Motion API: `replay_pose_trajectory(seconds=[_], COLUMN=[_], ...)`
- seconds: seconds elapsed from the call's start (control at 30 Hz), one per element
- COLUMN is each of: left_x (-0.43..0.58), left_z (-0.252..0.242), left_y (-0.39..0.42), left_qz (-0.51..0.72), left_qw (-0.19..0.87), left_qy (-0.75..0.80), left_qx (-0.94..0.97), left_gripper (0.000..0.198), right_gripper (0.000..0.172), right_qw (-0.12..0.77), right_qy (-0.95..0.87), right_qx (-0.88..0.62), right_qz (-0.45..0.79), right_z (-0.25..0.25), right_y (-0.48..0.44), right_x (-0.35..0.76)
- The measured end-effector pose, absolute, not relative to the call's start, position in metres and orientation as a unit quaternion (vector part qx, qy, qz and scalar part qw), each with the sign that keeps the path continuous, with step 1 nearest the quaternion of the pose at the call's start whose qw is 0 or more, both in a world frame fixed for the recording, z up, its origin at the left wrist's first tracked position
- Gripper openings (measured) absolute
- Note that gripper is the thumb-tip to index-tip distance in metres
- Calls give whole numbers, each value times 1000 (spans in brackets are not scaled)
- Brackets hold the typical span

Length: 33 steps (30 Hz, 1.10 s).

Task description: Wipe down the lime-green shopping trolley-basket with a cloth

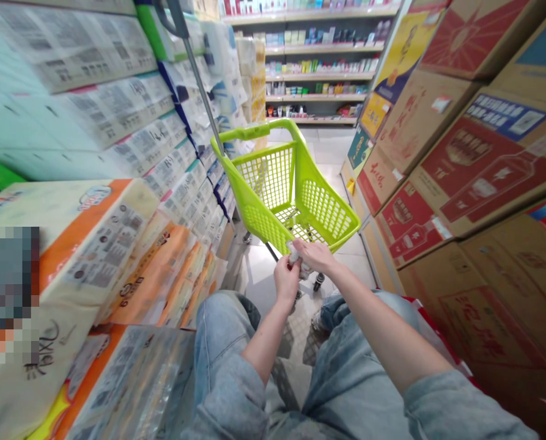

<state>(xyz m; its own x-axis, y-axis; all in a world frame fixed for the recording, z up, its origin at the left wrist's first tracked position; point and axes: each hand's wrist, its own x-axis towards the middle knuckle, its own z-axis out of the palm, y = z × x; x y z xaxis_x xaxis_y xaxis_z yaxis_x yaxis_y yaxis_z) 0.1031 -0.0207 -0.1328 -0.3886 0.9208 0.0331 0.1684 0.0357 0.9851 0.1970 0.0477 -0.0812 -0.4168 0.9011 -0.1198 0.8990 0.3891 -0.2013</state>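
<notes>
A small crumpled white cloth or tissue (305, 270) is pinched between my two hands, low in the middle of the view. My left hand (287, 278) has its fingers closed on the left part of it. From the right, my right hand (313, 254) grips its upper part with closed fingers. Just beyond my hands stands a lime-green shopping cart (273, 234) with latticed sides, whose basket holds nothing that I can see. The near rim of the cart lies right behind my fingers.
Stacked tissue packs (135, 116) line the left side, with orange packs (151, 275) nearer me. Cardboard boxes (474, 159) are piled on the right. Shelves of small goods (321, 76) stand at the back. A grey pole (202, 85) rises beside the cart.
</notes>
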Motion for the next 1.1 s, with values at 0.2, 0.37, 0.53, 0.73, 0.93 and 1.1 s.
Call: replay_pose_trajectory(seconds=[0.2, 0.37, 0.53, 0.73, 0.93, 1.1], left_x=[97, 82, 66, 85, 97, 64], left_z=[-127, -119, -111, -112, -114, -102], left_y=[-11, 7, 34, 24, 19, 42], left_qz=[535, 542, 540, 519, 562, 589], left_qw=[308, 251, 218, 182, 248, 222], left_qy=[655, 671, 688, 706, 677, 692], left_qx=[435, 440, 433, 445, 406, 353], left_gripper=[11, 15, 14, 15, 7, 13], right_gripper=[62, 56, 55, 52, 49, 51], right_qw=[10, 3, -4, -7, 6, 5], right_qy=[-851, -856, -856, -855, -853, -851], right_qx=[-511, -505, -506, -509, -511, -516], right_qz=[117, 107, 103, 101, 102, 93], right_z=[-84, -85, -86, -85, -84, -90], right_y=[38, 32, 32, 36, 33, 26], right_x=[200, 208, 220, 230, 238, 253])
